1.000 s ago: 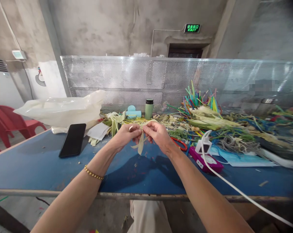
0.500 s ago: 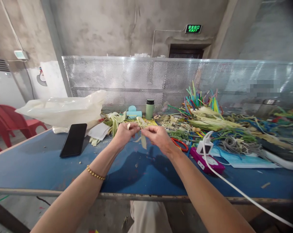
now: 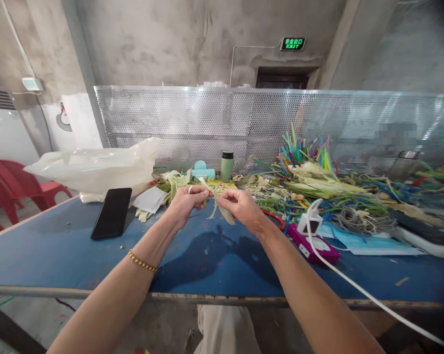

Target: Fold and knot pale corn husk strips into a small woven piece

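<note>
The two hands are up above the blue surface, close together, and they share one thin pale leaf strip. The strip looks dry and thin, so I think it could tear if the hands pull apart too hard. It could also slip out and drop on the surface, because only the fingertips hold it. The left hand has a gold bracelet on its wrist, and its fingers are pinched tight on one end of the strip. The right hand has its fingers pinched tight on the strip too, just beside the left ones. The loose ends of the strip hang down between the hands, above the surface and not touching it. A black phone lies flat to the left. A pink box with a white cord lies to the right, near red scissors. Farther back are a white bag, a green bottle standing up, and a big pile of leaves and bright strings. A shiny metal screen with little holes stands behind it all.
</note>
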{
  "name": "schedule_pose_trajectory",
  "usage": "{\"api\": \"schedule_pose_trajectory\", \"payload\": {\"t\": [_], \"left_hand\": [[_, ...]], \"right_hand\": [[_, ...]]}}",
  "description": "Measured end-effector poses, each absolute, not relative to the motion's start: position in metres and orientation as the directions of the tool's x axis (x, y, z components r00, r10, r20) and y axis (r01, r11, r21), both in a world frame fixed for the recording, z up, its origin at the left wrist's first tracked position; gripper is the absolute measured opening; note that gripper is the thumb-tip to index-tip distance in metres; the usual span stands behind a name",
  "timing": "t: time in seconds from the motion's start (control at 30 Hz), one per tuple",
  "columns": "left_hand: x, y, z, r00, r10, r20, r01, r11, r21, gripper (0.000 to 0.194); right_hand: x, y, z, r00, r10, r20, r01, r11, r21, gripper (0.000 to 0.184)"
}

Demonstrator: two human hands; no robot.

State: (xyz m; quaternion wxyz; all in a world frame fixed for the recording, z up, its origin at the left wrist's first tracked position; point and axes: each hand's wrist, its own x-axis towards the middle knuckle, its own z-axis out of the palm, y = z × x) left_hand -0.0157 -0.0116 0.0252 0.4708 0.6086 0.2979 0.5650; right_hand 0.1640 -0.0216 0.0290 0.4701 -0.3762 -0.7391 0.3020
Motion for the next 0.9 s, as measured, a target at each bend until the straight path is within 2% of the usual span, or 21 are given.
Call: {"api": "schedule_pose_trajectory", "payload": {"t": [0.1,0.23,0.37,0.53,0.9], "left_hand": [[-0.016,-0.013,0.026,0.182,0.895,0.408,-0.143,-0.387,0.911,0.021],[-0.014,-0.018,0.029,0.226,0.869,0.441,-0.014,-0.449,0.893,0.018],[-0.012,-0.019,0.028,0.272,0.835,0.478,0.069,-0.513,0.856,0.013],[-0.013,-0.017,0.027,0.312,0.817,0.486,0.179,-0.553,0.814,0.015],[-0.015,-0.024,0.03,0.391,0.817,0.423,0.042,-0.475,0.879,0.024]], "right_hand": [[0.165,-0.02,0.03,-0.249,0.832,0.497,0.288,0.553,-0.782,0.033],[0.167,-0.023,0.035,-0.101,0.86,0.501,0.219,0.51,-0.832,0.032],[0.165,-0.027,0.036,-0.256,0.889,0.38,0.128,0.421,-0.898,0.031],[0.163,-0.026,0.033,-0.3,0.871,0.39,0.142,0.445,-0.884,0.021],[0.167,-0.031,0.038,-0.358,0.834,0.421,0.076,0.475,-0.877,0.019]]}}
